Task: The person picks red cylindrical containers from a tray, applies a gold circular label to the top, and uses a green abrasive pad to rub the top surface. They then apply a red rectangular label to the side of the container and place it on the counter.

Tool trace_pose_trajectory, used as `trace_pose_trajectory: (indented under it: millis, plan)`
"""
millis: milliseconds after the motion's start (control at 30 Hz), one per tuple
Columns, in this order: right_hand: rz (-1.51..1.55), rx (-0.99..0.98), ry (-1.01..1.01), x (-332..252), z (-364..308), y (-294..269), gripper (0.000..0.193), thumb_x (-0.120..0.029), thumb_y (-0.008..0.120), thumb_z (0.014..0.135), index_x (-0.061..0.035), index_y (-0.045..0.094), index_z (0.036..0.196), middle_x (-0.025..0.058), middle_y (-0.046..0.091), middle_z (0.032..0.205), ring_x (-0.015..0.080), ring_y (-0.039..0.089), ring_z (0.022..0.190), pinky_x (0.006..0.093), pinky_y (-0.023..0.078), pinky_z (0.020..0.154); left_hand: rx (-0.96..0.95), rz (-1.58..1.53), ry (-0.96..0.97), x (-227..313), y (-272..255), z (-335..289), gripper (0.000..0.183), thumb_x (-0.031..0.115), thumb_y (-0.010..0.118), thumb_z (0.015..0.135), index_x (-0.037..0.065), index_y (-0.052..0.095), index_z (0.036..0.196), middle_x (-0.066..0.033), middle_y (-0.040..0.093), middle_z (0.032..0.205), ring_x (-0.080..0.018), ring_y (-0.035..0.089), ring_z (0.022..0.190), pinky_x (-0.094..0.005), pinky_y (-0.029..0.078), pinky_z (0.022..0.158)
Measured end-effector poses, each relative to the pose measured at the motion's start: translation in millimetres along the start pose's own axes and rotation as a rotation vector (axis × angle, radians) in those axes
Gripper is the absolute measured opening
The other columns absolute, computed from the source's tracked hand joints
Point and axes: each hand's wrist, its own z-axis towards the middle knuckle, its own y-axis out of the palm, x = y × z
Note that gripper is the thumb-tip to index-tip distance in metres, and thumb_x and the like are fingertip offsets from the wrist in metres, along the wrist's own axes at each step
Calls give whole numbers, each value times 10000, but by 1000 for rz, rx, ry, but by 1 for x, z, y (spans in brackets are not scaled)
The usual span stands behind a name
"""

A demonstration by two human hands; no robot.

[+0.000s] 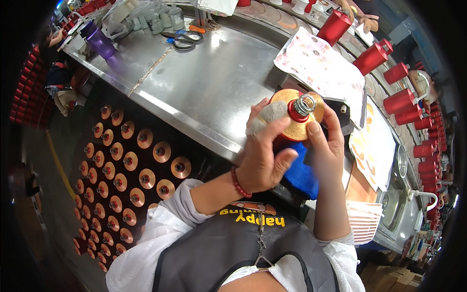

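Observation:
A red bottle with a gold, disc-shaped shoulder [295, 129] is between my hands, above the worktable's front edge. From its red neck rises a clear, ringed glass-like mouth [305, 103]. My left hand [262, 155], a dark red bead bracelet on its wrist, is closed around a rounded grey cloth-like pad [273, 113] with a pale band. The pad rests against the disc's left side; some left fingers are hidden behind it. My right hand [327, 138] grips the disc's right edge, thumb on top. Below the bottle lies blue cloth [301, 175].
Several gold-topped bottles [130, 160] stand in rows at lower left. The steel worktable [209, 73] bears black-handled scissors [184, 41], a purple bottle [98, 43] and glass jars [165, 18]. Printed sheets [316, 58] lie beyond my hands. Red bottles [400, 100] line the curved conveyor; another person's hand [366, 24] is near it.

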Motion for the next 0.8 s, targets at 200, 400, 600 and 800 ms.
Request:
trace_pose_trajectory:
  millis: [200,400,600,800]
  plan:
    - [-217,83,-106,-6,-11,5,382,-194,714,928,4,568,1220,64,612,1143,157,547,1089,303,407,1007,-65,170,65,-8,-11,8,398,285,662,964,73,503,1262,-242,466,1344,-458,384,1334,-623,231,1145]
    - [-104,25,-49,-5,0,-5,330,-161,699,923,-1,576,1184,57,610,1125,142,537,1095,299,397,1010,12,277,144,-1,11,-20,413,86,724,865,226,542,1208,-273,381,1425,-440,334,1396,-666,201,1159]
    - [3,-67,20,-7,6,-14,262,-148,655,956,-3,577,1159,71,605,1177,148,527,1139,302,392,1024,13,230,116,0,16,-22,492,41,746,831,248,506,1207,-290,289,1471,-449,317,1407,-667,272,1120]
    - [83,-119,-6,-8,19,-13,190,-162,659,967,-25,563,1058,77,610,1205,138,528,1118,302,414,1006,-84,357,108,8,14,-23,455,50,729,846,196,493,1207,-319,306,1447,-494,300,1400,-679,294,1092]
